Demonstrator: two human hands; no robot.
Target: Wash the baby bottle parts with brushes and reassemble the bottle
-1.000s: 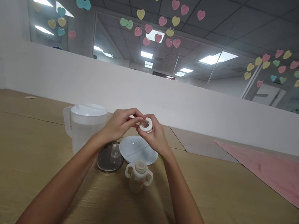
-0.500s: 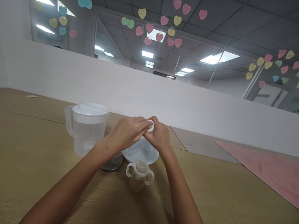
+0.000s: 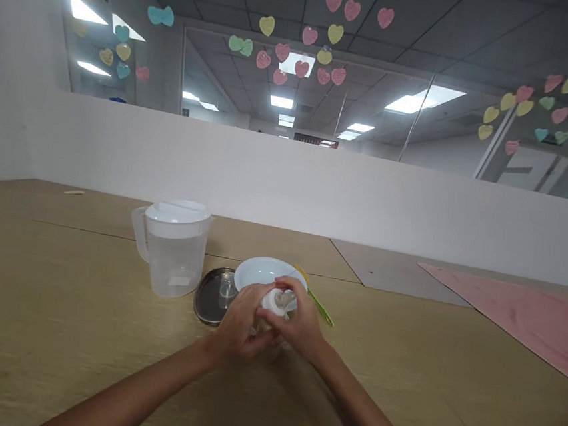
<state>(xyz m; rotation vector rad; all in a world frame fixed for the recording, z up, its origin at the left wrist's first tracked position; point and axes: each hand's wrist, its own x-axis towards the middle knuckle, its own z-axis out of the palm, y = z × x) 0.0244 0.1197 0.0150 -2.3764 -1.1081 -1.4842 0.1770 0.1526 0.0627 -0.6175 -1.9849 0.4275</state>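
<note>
A white collar [image 3: 271,301] with a clear nipple [image 3: 284,299] sits at the mouth of a two-handled baby bottle [image 3: 270,354], which my hands mostly cover. My right hand [image 3: 307,324] has its thumb and fingers closed round the collar from the right. From the left, my left hand [image 3: 241,321] closes about the bottle just below the collar. The bottle stands on the table in front of a white bowl [image 3: 253,268]. Whether the collar is fully seated cannot be made out.
A lidded clear pitcher [image 3: 177,263] stands at the left. Beside it a dark metal tray [image 3: 203,304] holds a small clear cup [image 3: 227,291]. A thin green-handled utensil [image 3: 323,310] lies right of the bowl. Pink sheeting [image 3: 520,316] covers the right side.
Both hands have come down and nearer, from above the bowl to the bottle. The white collar with the nipple has moved from the air onto the bottle's top.
</note>
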